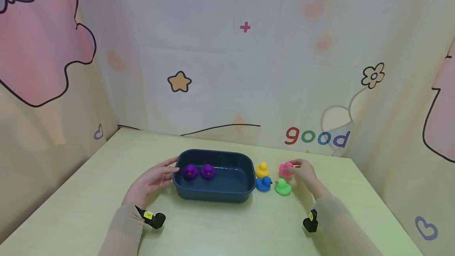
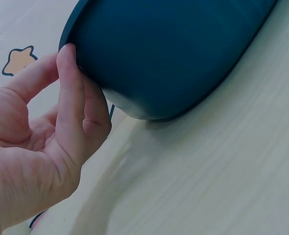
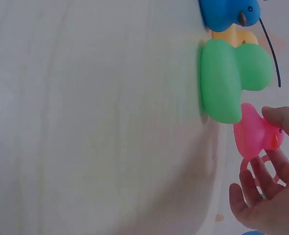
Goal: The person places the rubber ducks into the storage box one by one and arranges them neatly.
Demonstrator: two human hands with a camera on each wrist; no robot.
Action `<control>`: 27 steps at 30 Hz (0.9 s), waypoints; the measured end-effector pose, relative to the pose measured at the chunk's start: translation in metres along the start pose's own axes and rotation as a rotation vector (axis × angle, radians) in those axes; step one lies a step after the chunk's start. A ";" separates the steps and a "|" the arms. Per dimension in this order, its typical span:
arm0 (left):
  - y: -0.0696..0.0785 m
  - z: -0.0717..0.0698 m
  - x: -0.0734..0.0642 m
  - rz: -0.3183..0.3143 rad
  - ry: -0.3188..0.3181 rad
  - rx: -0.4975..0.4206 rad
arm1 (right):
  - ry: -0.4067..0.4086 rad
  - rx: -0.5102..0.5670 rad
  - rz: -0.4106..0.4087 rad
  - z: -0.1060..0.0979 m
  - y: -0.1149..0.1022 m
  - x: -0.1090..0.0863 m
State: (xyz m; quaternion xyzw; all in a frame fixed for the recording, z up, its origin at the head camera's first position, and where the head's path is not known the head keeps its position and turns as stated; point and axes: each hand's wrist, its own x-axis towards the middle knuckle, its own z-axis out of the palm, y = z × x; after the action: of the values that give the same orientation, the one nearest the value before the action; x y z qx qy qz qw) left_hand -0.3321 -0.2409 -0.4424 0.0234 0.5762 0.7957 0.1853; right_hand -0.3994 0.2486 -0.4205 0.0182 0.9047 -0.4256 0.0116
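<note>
At the left end of a dark blue basin (image 1: 213, 196), my left hand (image 1: 158, 177) pinches the rim between fingers and thumb; the left wrist view shows the basin (image 2: 164, 58) and the hand (image 2: 51, 127) up close. Two purple toy ducks (image 1: 190, 172) sit in the basin's left half. My right hand (image 1: 305, 174) holds a pink toy duck (image 1: 285, 168) between thumb and fingertips. In the right wrist view this pink duck (image 3: 255, 131) is beside a green toy duck (image 3: 225, 81). Whether it touches the table cannot be told.
Right of the basin, a yellow duck (image 1: 262, 170) stands behind a blue duck (image 1: 264, 184), close to the basin wall. The green duck sits between them and my right hand. A printed curtain (image 1: 213, 102) hangs behind the pale wooden table (image 1: 220, 232).
</note>
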 end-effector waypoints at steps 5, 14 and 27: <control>0.000 0.001 -0.001 -0.003 -0.009 -0.004 | 0.070 0.003 0.093 0.004 0.002 -0.005; 0.000 0.001 -0.001 0.014 -0.022 -0.017 | 0.127 -0.055 0.137 0.005 0.005 -0.009; -0.004 -0.004 0.004 0.019 -0.011 0.006 | 0.095 -0.126 0.098 0.000 0.013 -0.014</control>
State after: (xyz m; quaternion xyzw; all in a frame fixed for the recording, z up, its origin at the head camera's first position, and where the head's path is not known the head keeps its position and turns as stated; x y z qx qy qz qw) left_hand -0.3355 -0.2424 -0.4478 0.0335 0.5772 0.7956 0.1810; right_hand -0.3852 0.2567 -0.4295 0.0816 0.9271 -0.3656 -0.0094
